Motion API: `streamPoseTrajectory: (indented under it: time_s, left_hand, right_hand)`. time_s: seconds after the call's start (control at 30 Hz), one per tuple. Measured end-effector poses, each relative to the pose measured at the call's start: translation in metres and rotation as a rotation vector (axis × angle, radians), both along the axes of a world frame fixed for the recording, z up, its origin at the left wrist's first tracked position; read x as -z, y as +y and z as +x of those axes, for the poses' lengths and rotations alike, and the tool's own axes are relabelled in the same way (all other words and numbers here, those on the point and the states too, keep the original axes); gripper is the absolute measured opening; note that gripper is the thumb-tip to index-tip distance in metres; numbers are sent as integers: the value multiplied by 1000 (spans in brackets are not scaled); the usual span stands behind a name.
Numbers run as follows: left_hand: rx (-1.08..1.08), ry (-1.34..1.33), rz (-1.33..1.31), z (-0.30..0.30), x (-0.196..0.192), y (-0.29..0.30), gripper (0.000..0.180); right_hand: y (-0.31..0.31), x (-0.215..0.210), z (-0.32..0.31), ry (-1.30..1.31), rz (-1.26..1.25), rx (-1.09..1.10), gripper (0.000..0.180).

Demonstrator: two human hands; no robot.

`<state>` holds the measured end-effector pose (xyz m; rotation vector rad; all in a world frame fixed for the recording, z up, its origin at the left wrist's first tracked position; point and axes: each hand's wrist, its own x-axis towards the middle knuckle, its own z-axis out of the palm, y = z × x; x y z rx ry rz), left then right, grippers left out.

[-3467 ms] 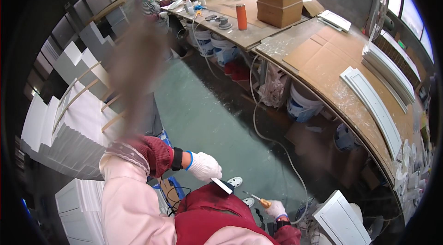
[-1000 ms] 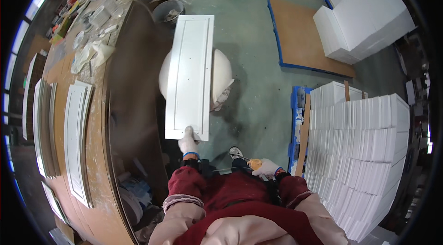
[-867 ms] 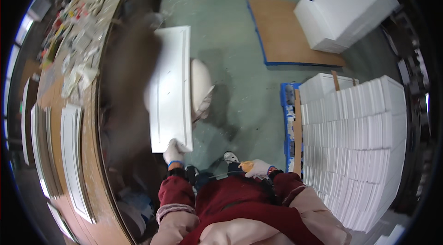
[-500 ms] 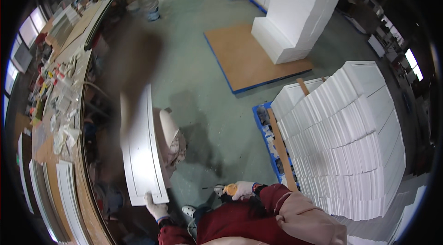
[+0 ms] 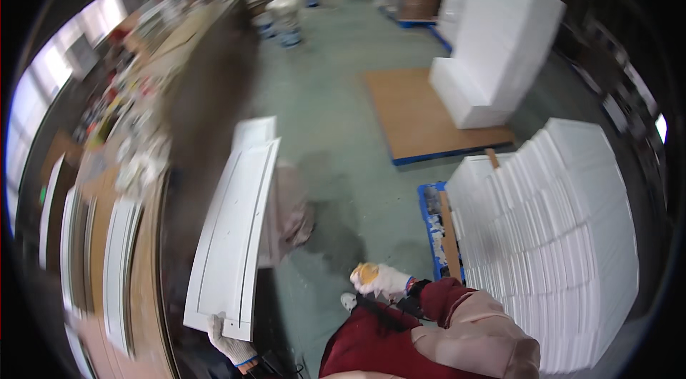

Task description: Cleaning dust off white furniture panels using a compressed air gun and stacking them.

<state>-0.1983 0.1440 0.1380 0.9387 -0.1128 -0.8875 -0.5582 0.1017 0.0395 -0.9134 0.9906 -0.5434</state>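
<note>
My left hand (image 5: 230, 343), in a white knit glove, grips the near end of a long white panel (image 5: 232, 236) with a recessed border. The panel slants up and away in front of me, near the workbench on the left. Behind its far end shows another white flat piece (image 5: 255, 130); whether the two touch I cannot tell. My right hand (image 5: 389, 281), also gloved, is closed around a small yellow-orange object (image 5: 366, 274) in front of my body. Its kind is not clear, as the fingers cover part of it.
A cluttered workbench (image 5: 161, 229) runs along the left, with several white panels (image 5: 123, 272) on its near part. Tall stacks of white panels (image 5: 529, 257) stand on a blue pallet (image 5: 431, 218) at right. Farther off are a brown board (image 5: 407, 111), white blocks (image 5: 493, 43) and buckets (image 5: 287, 18).
The view has swung left, so the bench and stacks sit farther right. The white panel looks more tilted, its far end leaning right. Both hands keep their hold.
</note>
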Motion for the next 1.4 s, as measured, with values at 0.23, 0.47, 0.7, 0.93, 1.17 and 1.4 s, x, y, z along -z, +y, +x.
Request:
streamPoseTrajectory:
  time_s: [0.23, 0.47, 0.7, 0.93, 1.17, 1.4]
  left_hand:
    - [-366, -430, 271, 21, -30, 237, 7]
    - [-538, -271, 470, -45, -86, 395, 7]
    - [-619, -415, 785, -86, -54, 382, 12]
    - [-285, -86, 834, -92, -36, 387, 17]
    - [142, -301, 877, -79, -49, 295, 32]
    - [1047, -1246, 1251, -18, -36, 237, 34]
  right_hand:
    - [27, -94, 38, 112, 22, -258, 25]
    - [76, -106, 85, 223, -497, -820, 45]
    - [57, -59, 160, 598, -814, -1125, 29]
    - [73, 12, 183, 558, -792, -1199, 33]
    - [73, -22, 138, 307, -490, -1326, 31]
    - [24, -34, 106, 395, -429, -1038, 28]
